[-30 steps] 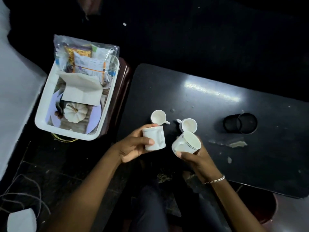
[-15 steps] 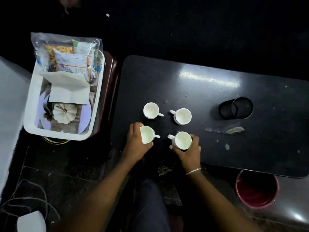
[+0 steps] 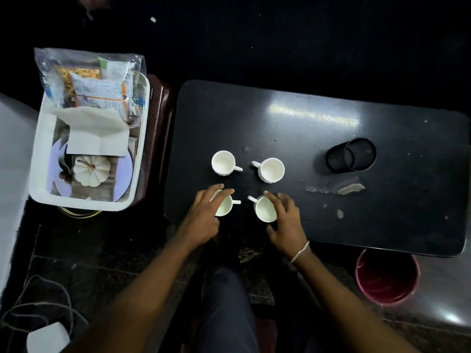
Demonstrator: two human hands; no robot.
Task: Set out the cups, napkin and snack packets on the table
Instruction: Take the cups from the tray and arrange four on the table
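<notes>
Several white cups stand upright on the black table: a far left cup, a far right cup, a near left cup and a near right cup. My left hand hovers over the near left cup with fingers spread, not gripping it. My right hand is spread over the near right cup in the same way. The white napkin and clear snack packets lie in the white tray to the left of the table.
A black mesh holder lies on its side at the table's right. The tray also holds a white pumpkin and rests on a brown stool. A red bucket stands on the floor, near right.
Both hands lowered their cups onto the table near its front edge, then let go; the fingers are now spread above the cups.
</notes>
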